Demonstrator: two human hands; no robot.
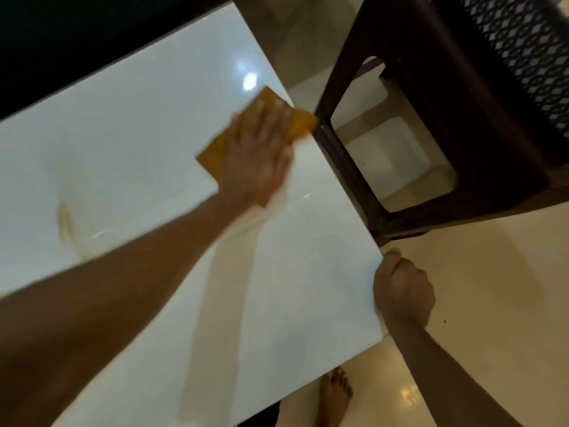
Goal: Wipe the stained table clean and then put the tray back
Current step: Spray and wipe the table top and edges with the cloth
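A glossy white rectangular table top (147, 143) fills most of the head view, tilted across the frame, with a bright lamp reflection near its far edge. The left hand (258, 155) lies flat on a folded mustard-yellow cleaning cloth (221, 149), its fingers straight and spread, pressing the cloth onto the table close to the right-hand edge; one corner of the cloth pokes out past the fingertips toward the dark brown plastic chair (446, 124) that stands just beside the table. The hand and cloth are blurred. To the left of the forearm, a pale yellowish smear of stain (66, 223) remains on the surface, well apart from the cloth, and a fainter streak runs beneath the arm. The right hand (401, 288) is curled at the near right corner of the table, its fingers bent round the edge there, gripping the table top. Below the table lies a shiny cream tiled floor (477, 272), and a bare foot (335, 396) stands on it near the table's lower edge. The chair's perforated backrest shows at the upper right. The tray does not appear in this view.
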